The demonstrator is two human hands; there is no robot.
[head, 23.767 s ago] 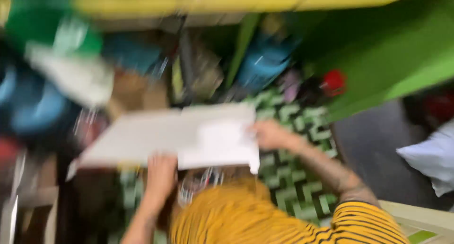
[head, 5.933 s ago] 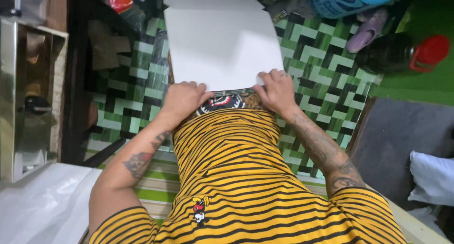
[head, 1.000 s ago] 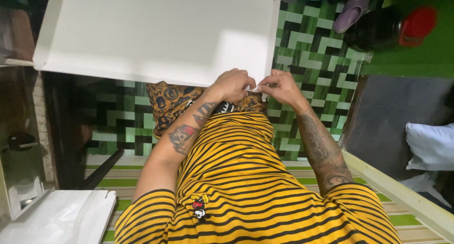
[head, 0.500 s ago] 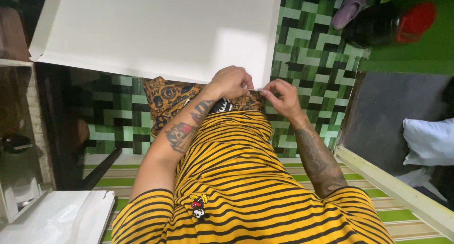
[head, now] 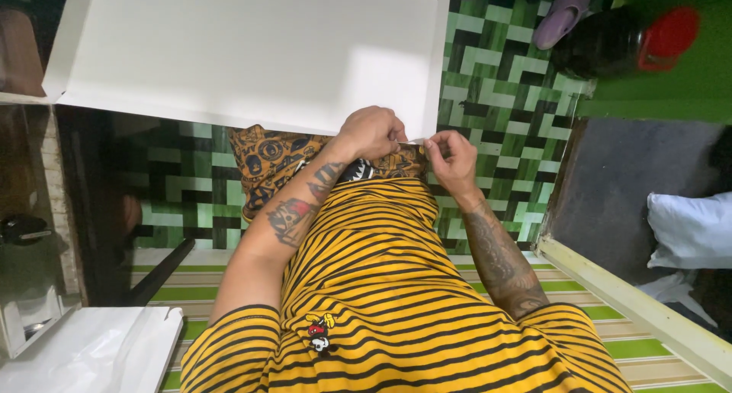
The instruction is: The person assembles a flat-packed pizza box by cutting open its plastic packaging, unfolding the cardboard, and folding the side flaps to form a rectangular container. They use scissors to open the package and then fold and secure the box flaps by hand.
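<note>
A large flat white cardboard sheet (head: 244,54) with folded side flaps lies over my lap and the green patterned floor. My left hand (head: 372,132) grips its near edge close to the right corner, fingers curled over the board. My right hand (head: 451,155) pinches the same edge at that near right corner, right beside the left hand. Below them I see my yellow and black striped shirt (head: 389,286) and patterned shorts (head: 282,157).
A dark bottle with a red cap (head: 625,38) and a purple sandal (head: 560,16) lie at the upper right by a green wall. White sheets (head: 84,355) sit at the lower left. A pale wooden strip (head: 640,309) and white cloth (head: 690,229) are at the right.
The white sheet has been turned and slid left since several seconds ago. Over the last second both hands stayed together at its near right corner, with the right hand shifting slightly along the edge.
</note>
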